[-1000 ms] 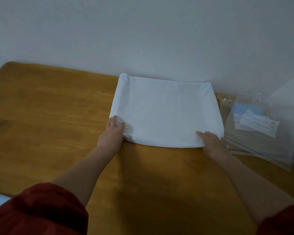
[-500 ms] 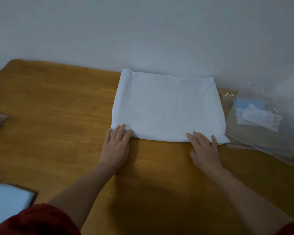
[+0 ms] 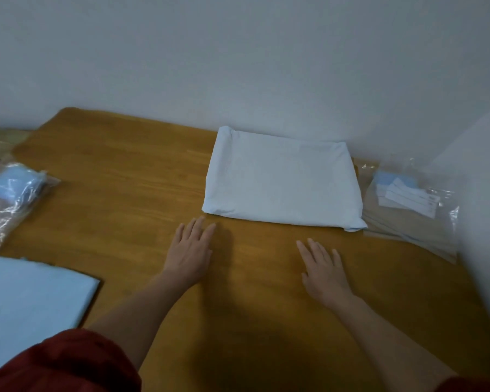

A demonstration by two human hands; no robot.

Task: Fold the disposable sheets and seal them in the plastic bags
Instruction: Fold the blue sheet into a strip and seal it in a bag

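Well, at the left edge of the wooden surface (image 3: 119, 176) a crinkly clear bag (image 3: 12, 193) already holds a bundled pale-blue sheet, so that one looks packed. At the near left corner a flat pale sheet (image 3: 31, 301) waits. The left hand (image 3: 190, 256) is spread open, grasping nothing, its fingertips just short of the folded sheet (image 3: 283, 185). This is a soft, matte white rectangle with rounded corners, lying by the far edge. The right hand (image 3: 323, 270) is likewise released and apart from it. At the right edge sits a glossy stack of empty bags (image 3: 408, 216). Bagging and sealing this sheet seem yet to come.
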